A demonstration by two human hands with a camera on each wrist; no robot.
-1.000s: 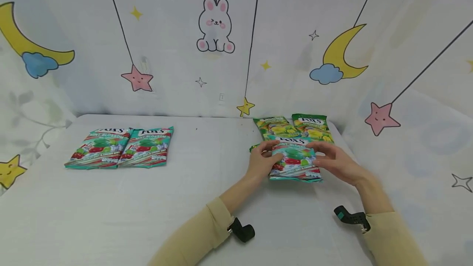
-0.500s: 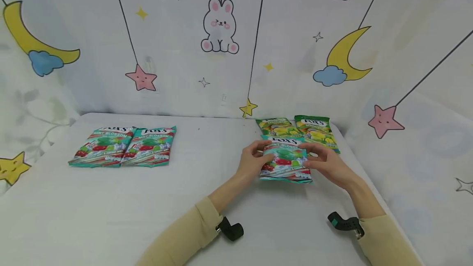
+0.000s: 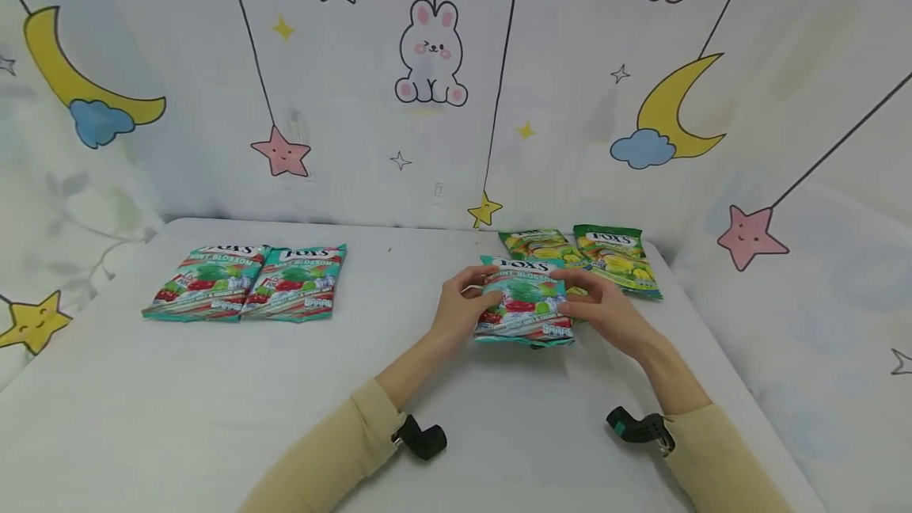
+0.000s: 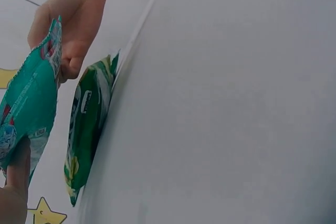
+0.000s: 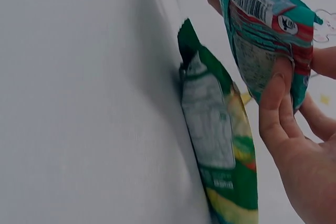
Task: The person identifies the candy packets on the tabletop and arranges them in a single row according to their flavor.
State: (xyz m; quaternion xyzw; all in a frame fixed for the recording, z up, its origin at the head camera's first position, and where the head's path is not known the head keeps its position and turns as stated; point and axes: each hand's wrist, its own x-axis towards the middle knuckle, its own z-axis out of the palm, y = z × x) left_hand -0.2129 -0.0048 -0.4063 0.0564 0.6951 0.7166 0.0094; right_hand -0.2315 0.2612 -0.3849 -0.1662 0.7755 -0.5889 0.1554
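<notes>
Both hands hold a teal mint candy bag (image 3: pixel 523 303) by its sides, above the white table toward the right. My left hand (image 3: pixel 459 309) grips its left edge, thumb on the front. At the other edge, my right hand (image 3: pixel 609 313) pinches it, with fingers against the printed back in the right wrist view. That view shows the teal bag (image 5: pixel 262 30) apart from the tabletop. A green candy bag (image 5: pixel 220 135) lies on the table below it. Behind the hands rest two green-and-yellow candy bags (image 3: pixel 618 260), the left one partly hidden.
Two matching teal candy bags (image 3: pixel 299 287) lie side by side at the table's far left. White table surface (image 3: pixel 214 402) spreads between them and the hands. A printed curtain (image 3: pixel 342 85) hangs behind the table and along its sides.
Both hands have carried the teal candy bag leftward, away from the green-and-yellow bags, of which more now shows. The head view has shifted slightly. The two teal bags at the left stay put.
</notes>
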